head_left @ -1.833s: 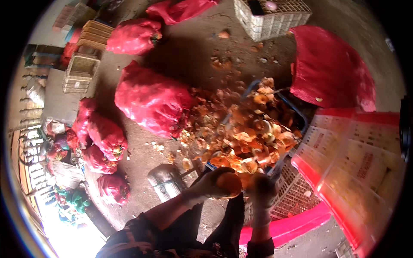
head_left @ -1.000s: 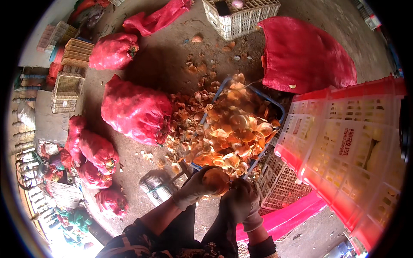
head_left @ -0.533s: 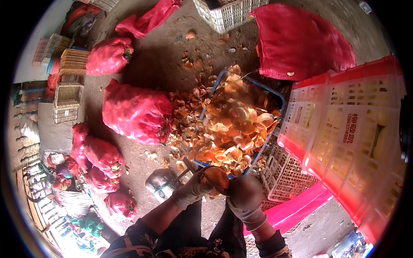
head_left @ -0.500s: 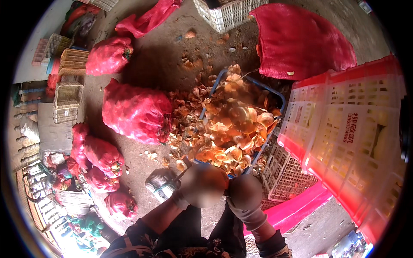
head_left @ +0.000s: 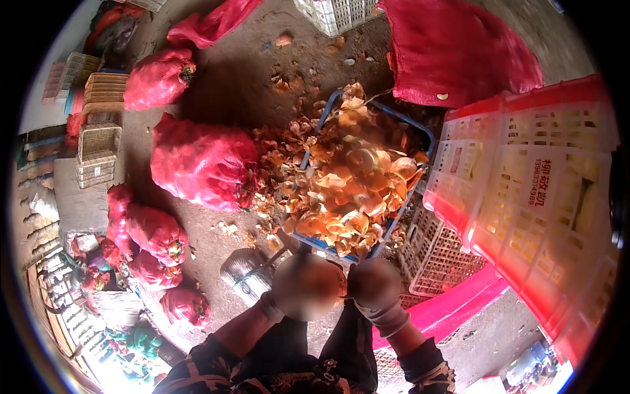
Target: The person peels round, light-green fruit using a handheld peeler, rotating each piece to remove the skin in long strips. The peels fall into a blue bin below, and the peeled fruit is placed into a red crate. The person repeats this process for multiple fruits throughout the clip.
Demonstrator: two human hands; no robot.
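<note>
My left hand [head_left: 307,287], gloved and heavily blurred, appears closed around an orange-brown onion [head_left: 338,281] at the lower middle. Close at its right is my gloved right hand [head_left: 374,284]; blur hides its fingers and anything in them. Just beyond both hands sits a blue-rimmed bin [head_left: 430,144] heaped with orange onion skins [head_left: 354,187], with more skins spilled on the floor left of it. A cylindrical bundle [head_left: 249,276] tied with cord lies left of my hands, partly behind them.
Red mesh sacks [head_left: 200,164] lie left and at back, with a large red sack [head_left: 459,52] back right. Red-and-translucent crates [head_left: 525,184] crowd the right, above brown crates [head_left: 440,256] and pink sheeting [head_left: 453,305]. A white crate [head_left: 331,13] stands behind; several baskets [head_left: 97,154] line the left.
My right hand has moved leftward, closer to my left hand, since the earliest frame. The onion remains in my left hand. The view has shifted, and both hands now look more blurred.
</note>
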